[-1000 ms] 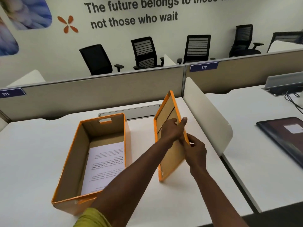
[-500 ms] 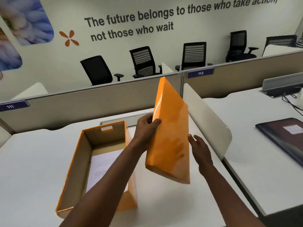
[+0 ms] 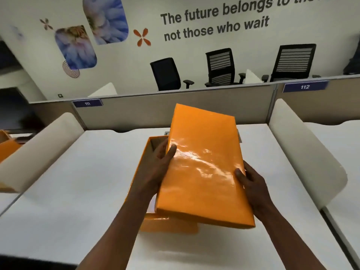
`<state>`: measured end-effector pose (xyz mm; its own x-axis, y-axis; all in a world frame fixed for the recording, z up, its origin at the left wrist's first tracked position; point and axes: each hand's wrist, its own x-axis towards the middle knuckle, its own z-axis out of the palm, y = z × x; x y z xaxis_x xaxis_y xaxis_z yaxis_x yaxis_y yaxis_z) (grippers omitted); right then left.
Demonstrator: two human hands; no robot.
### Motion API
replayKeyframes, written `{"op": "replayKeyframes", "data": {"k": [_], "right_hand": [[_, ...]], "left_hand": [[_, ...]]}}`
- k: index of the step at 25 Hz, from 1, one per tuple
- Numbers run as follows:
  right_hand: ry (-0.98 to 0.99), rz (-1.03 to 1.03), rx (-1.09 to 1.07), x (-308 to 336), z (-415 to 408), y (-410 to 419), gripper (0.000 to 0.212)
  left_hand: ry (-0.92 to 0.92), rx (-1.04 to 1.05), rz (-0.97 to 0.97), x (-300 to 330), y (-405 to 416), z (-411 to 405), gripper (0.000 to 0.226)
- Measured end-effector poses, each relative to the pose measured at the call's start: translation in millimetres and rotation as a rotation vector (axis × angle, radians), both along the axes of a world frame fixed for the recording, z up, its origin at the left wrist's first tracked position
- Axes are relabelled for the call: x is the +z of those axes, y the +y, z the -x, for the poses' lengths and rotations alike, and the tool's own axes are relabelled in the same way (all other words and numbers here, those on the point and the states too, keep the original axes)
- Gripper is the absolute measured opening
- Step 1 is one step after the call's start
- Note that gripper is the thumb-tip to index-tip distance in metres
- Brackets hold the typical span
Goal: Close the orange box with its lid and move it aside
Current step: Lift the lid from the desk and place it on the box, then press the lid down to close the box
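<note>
Nearest to you, your two bare forearms are reaching forward over the near edge of the white desk (image 3: 81, 182). Your right hand (image 3: 251, 182) is gripping the right long edge of the orange lid (image 3: 202, 168), thumb lying on the glossy top and the other fingers hidden underneath. Your left hand (image 3: 158, 158) is clasping the lid's left long edge, thumb pressing on top and fingers curling below.

You are holding the lid glossy side up, tilted and slightly skewed, above the open orange box (image 3: 169, 228). The lid is covering most of the box; only the box's near wall, its left wall and its far-left inner corner are showing. I cannot tell whether the lid is touching the box's rim.

The box is sitting about midway across the desk, between the near and far edges. A white rounded divider (image 3: 303, 152) is standing along the desk's right edge and another (image 3: 39, 149) along its left edge. Past the far edge a beige partition (image 3: 136, 112) is running across, carrying number plates 111 and 112. Beyond it, black office chairs (image 3: 220, 67) are standing against a wall with lettering.
</note>
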<state>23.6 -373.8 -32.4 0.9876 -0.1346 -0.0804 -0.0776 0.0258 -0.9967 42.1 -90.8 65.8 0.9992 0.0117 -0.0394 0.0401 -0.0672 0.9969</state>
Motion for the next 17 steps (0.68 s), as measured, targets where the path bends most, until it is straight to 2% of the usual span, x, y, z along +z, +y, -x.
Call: {"op": "replayKeyframes", "data": {"k": [1,2,6,9,10,12,15,17], "right_hand": [[-0.006,-0.014,0.025,1,0,18,0.04],[-0.001,-0.028,0.051,1,-1,37,0.038],[0.052,-0.034,0.111,-7,-6,96,0.041],[0.103,0.007,0.107,-16,-12,127,0.052],[0.114,0.027,0.097,-19,-15,134,0.053],[0.127,0.063,0.085,-22,-20,142,0.051],[0.133,0.126,0.058,-26,-26,153,0.053],[0.141,0.153,0.033,-30,-30,157,0.057]], "left_hand": [[0.0,0.023,-0.08,-4,20,1,0.033],[0.01,0.044,-0.158,-11,39,2,0.039],[0.172,0.145,-0.358,-44,95,5,0.095],[0.184,0.118,-0.388,-56,124,2,0.14],[0.205,0.101,-0.378,-59,130,-2,0.146],[0.27,0.076,-0.323,-65,137,-10,0.139],[0.363,0.036,-0.168,-80,148,-21,0.103],[0.371,0.004,-0.137,-91,154,-28,0.087]]}}
